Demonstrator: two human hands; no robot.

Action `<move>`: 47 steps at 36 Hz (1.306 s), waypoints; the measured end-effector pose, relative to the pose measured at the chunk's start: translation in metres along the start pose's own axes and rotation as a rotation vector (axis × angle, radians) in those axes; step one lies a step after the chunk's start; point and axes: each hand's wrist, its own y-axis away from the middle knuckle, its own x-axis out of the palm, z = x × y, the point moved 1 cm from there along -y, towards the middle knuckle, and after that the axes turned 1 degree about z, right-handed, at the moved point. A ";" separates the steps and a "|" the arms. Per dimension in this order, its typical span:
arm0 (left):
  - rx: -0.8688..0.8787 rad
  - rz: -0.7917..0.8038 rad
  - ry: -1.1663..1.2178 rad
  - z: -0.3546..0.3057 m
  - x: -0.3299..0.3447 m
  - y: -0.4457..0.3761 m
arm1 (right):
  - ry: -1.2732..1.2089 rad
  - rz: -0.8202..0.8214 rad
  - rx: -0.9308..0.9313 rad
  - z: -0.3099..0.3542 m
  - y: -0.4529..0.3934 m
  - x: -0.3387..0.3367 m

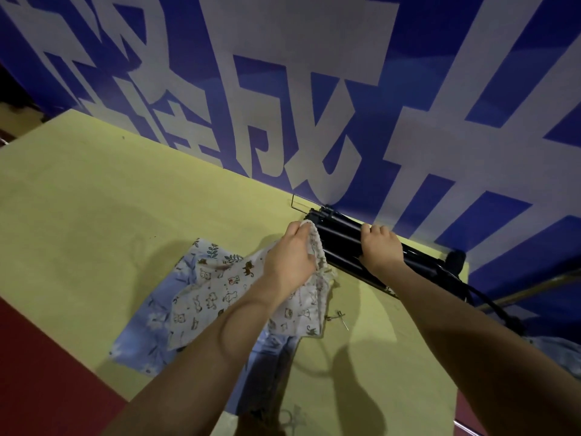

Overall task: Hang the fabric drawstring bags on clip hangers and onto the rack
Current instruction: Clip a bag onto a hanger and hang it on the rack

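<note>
Printed cloth bag (220, 297), soft & matt; black hangers (342, 243) look smooth, slightly glossy; yellow worktop (94, 199) matt.

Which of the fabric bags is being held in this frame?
The white animal-print bag, gripped at its top edge by the left hand. The blue leaf-print bag lies flat on the table underneath it.
</note>
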 end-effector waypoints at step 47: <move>0.181 -0.146 0.015 -0.022 -0.031 0.104 | -0.407 -0.416 -0.012 0.017 0.173 -0.091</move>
